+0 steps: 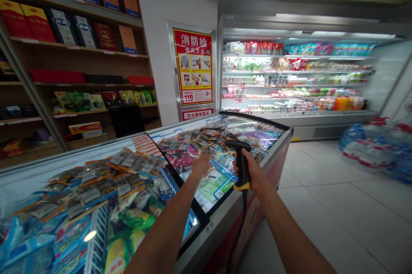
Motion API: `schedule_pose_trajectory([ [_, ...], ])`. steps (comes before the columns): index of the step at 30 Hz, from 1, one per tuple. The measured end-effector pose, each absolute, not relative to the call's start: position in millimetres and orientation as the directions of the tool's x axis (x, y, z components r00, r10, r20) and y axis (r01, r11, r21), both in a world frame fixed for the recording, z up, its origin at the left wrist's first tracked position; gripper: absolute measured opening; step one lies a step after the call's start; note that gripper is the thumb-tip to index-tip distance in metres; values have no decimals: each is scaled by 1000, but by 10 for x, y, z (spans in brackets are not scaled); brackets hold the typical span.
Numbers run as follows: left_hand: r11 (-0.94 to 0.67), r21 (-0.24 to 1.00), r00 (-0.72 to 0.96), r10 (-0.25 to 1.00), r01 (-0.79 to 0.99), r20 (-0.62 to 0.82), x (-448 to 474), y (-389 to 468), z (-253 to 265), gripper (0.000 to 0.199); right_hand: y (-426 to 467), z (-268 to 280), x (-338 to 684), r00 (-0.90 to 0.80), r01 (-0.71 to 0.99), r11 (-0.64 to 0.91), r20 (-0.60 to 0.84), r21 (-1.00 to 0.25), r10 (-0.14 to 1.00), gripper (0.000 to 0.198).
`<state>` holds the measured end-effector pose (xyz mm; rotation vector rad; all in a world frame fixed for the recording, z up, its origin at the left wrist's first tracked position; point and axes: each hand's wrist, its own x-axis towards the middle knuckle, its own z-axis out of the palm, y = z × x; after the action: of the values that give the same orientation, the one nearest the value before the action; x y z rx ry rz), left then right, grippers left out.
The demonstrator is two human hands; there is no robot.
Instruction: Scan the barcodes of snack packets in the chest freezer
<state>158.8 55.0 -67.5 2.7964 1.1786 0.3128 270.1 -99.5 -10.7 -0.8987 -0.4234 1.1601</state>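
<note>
My right hand (251, 170) grips a black and yellow handheld barcode scanner (243, 167) by its handle, its head pointing left and its cable hanging down. My left hand (202, 166) reaches over the chest freezer's glass lid (222, 171), fingers stretched forward at a small flat packet (206, 154); whether they touch it is too small to tell. Beyond both hands, many flat brown packets with white labels (209, 137) lie spread over the glass. Another heap of such packets (96, 184) lies to the left.
Frozen goods in colourful bags (135, 218) fill the freezer at the lower left, beside a white wire divider (96, 231). Shelves with boxes (80, 46) stand at left. Behind are a lit refrigerated display (296, 115) and, at right, wrapped water bottles (367, 154) on the tiled floor (325, 197).
</note>
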Motion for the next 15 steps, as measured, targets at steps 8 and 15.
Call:
schedule_pose_trajectory([
  [8, -727, 82, 694, 678, 682, 243, 1351, 647, -626, 34, -1013, -126, 2737, 374, -610, 122, -149, -783, 915, 25],
  [15, -423, 85, 356, 841, 902, 408, 1061, 650, -521, 32, -1046, -140, 2733, 397, -611, 138, -150, -780, 906, 26],
])
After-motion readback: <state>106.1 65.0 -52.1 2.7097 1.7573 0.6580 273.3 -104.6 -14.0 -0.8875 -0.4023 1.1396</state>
